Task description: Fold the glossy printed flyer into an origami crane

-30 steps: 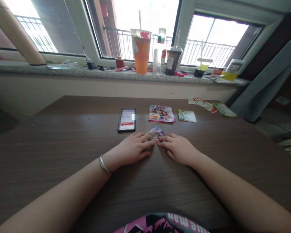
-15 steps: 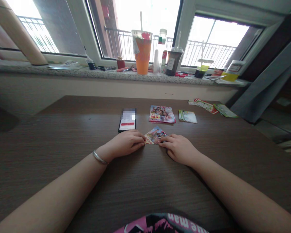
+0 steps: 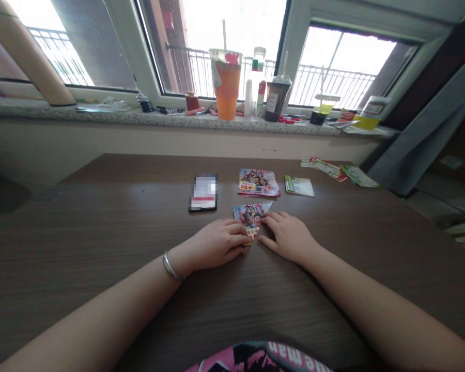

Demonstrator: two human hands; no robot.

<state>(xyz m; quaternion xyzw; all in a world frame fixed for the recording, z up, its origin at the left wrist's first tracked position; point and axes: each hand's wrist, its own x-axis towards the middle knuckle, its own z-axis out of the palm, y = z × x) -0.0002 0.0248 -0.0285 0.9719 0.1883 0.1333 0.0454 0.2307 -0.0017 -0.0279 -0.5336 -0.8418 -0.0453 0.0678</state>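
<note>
A printed paper flyer (image 3: pixel 249 213), folded into a triangle, lies on the brown table with its point towards me. My left hand (image 3: pixel 221 242), a silver bangle at its wrist, grips the flyer's lower left edge, and the fingers cover part of it. On the other side, my right hand (image 3: pixel 290 235) rests with thumb and fingers apart, its fingertips at the flyer's right edge. Behind the flyer is a stack of similar colourful flyers (image 3: pixel 259 182). A phone (image 3: pixel 203 194) with a lit, partly blurred screen lies left of the stack.
Right of the stack sits a small pile of green and white papers (image 3: pixel 300 186). More leaflets (image 3: pixel 329 169) lie at the table's far right. Along the granite windowsill (image 3: pixel 158 117) stand a tall orange drink cup (image 3: pixel 228 90), a dark cup (image 3: pixel 277 101), bottles and pens.
The folded flyer has been turned, so its point now faces me instead of away. My left hand has moved right and nearer to me; my right thumb has spread from the fingers.
</note>
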